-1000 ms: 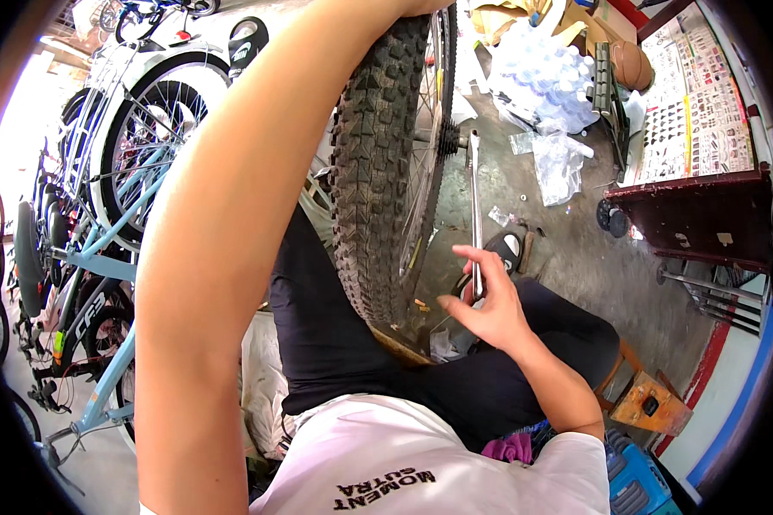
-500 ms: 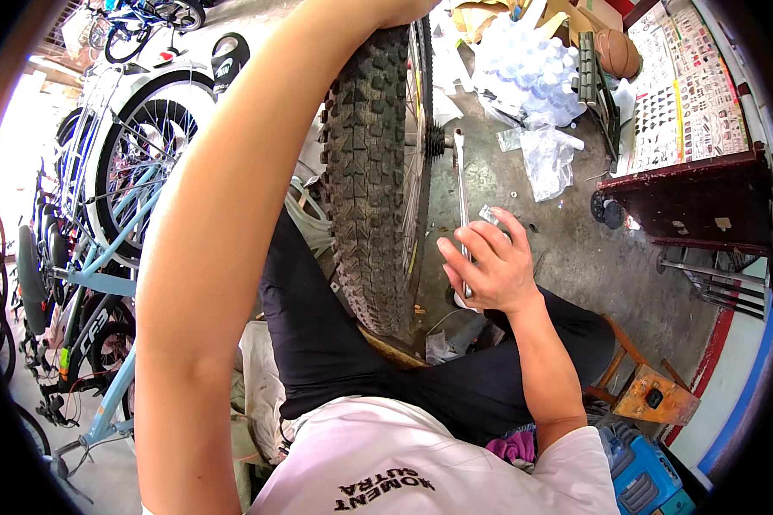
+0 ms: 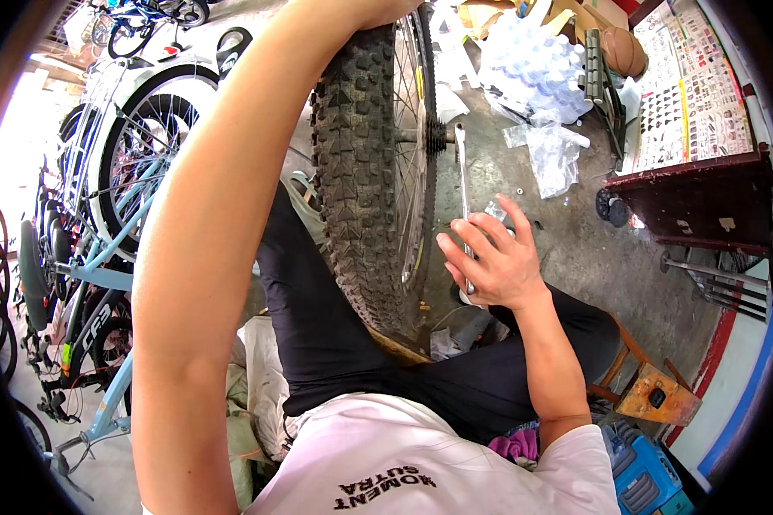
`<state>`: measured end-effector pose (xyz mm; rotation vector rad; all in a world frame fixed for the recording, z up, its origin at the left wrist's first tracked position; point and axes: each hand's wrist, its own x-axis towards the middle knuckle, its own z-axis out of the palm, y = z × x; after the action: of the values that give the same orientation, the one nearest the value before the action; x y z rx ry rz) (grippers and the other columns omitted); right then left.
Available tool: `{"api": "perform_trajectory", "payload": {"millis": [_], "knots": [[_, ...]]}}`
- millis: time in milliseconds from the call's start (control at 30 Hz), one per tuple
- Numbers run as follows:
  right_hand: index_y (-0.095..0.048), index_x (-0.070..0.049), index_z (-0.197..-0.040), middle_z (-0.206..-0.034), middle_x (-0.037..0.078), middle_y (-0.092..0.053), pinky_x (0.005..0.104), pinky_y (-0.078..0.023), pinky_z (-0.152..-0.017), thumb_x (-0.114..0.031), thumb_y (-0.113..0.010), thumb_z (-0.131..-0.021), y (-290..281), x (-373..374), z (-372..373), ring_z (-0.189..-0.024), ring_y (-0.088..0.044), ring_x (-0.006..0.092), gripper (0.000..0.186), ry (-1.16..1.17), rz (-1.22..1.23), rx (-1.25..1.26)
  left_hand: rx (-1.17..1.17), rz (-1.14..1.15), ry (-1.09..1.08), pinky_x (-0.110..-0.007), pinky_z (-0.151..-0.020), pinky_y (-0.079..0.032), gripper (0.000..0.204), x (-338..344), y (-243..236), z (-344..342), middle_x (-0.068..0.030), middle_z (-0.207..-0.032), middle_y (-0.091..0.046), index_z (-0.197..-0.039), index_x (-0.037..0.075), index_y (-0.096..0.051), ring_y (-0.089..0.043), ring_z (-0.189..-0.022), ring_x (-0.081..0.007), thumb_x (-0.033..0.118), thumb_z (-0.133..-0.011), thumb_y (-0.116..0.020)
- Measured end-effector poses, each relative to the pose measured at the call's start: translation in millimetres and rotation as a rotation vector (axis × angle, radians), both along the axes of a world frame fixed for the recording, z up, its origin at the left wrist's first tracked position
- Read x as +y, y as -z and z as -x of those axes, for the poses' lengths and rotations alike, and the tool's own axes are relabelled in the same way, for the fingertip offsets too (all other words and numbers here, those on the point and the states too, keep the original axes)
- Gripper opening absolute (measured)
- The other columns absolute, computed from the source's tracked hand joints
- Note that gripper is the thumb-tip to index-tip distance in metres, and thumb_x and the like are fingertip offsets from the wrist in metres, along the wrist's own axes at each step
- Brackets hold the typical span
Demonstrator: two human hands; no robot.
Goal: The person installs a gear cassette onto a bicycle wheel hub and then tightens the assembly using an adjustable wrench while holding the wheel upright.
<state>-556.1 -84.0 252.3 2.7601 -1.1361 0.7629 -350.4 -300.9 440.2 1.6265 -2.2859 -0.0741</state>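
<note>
An upright bicycle wheel with a knobby black tyre (image 3: 356,172) stands between my black-trousered legs (image 3: 301,309). My left hand (image 3: 385,12) rests at the top of the tyre, its fingers cut off by the frame edge. A sprocket cassette (image 3: 436,140) is on the wheel's right side. A long silver wrench (image 3: 463,172) reaches from the axle down to my right hand (image 3: 494,257), whose fingers are spread and slightly bent over the handle, touching it loosely.
Bicycles (image 3: 159,137) crowd the left. Plastic packaging (image 3: 532,69), a bag (image 3: 551,163) and a basketball (image 3: 623,51) lie beyond the wheel. A dark red cart (image 3: 678,206) with a printed sheet stands right, above a wooden stool (image 3: 644,390) and blue case (image 3: 640,468).
My right hand has risen and turned back-upward, its fingers spreading over the wrench. The wheel, wrench top and my left hand have shifted slightly left in the picture.
</note>
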Motion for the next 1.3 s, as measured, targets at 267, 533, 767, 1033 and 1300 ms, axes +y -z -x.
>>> {"api": "perform_trajectory", "payload": {"millis": [267, 533, 767, 1033, 1300], "knots": [[-0.071, -0.019, -0.113, -0.116, 0.0, -0.064, 0.0593, -0.042, -0.114, -0.022, -0.076, -0.068, -4, -5, -5, -0.109, -0.061, 0.0218, 0.046, -0.017, -0.017, 0.018, 0.047, -0.062, -0.019, -0.046, -0.092, -0.056, 0.028, 4, -5, -5, -0.02, -0.106, -0.075, -0.104, 0.011, -0.079, -0.071, -0.104, -0.0371, 0.018, -0.084, -0.062], [-0.071, -0.021, -0.115, -0.116, 0.0, -0.063, 0.0609, -0.041, -0.115, -0.024, -0.078, -0.066, -2, -7, -6, -0.107, -0.06, 0.0222, 0.049, -0.019, -0.028, 0.03, 0.024, -0.077, -0.035, -0.046, -0.091, -0.056, 0.027, 1, -4, -4, -0.0199, -0.103, -0.076, -0.102, 0.011, -0.08, -0.072, -0.101, -0.0371, 0.018, -0.082, -0.063], [-0.07, -0.02, -0.119, -0.111, 0.005, -0.059, 0.0557, -0.043, -0.11, -0.028, -0.082, -0.068, -10, -7, -7, -0.1, -0.06, 0.0253, 0.053, 0.078, -0.101, -0.042, 0.012, -0.08, -0.006, -0.046, -0.091, -0.056, 0.026, 2, -7, -12, -0.019, -0.103, -0.076, -0.102, 0.011, -0.08, -0.072, -0.101, -0.0366, 0.019, -0.083, -0.064], [-0.028, -0.018, -0.16, -0.132, 0.018, -0.053, 0.0445, -0.056, -0.088, 0.0, -0.066, -0.09, 53, 19, -30, -0.098, -0.07, 0.0295, 0.081, 0.128, -1.285, -0.897, 0.105, -0.056, 0.013, -0.048, -0.09, -0.056, 0.028, -6, -2, 2, -0.021, -0.104, -0.075, -0.106, 0.013, -0.079, -0.071, -0.1, -0.0383, 0.019, -0.085, -0.061], [-0.019, -0.013, -0.157, -0.112, 0.015, -0.067, 0.041, -0.062, -0.076, -0.019, -0.062, -0.098, 104, -33, -47, -0.088, -0.07, 0.0239, 0.073, 0.346, -1.392, -1.997, 0.007, 0.068, 0.06, -0.046, -0.095, -0.055, 0.033, -20, 23, 6, -0.0168, -0.112, -0.075, -0.115, 0.016, -0.077, -0.071, -0.106, -0.0372, 0.026, -0.088, -0.061]]}}
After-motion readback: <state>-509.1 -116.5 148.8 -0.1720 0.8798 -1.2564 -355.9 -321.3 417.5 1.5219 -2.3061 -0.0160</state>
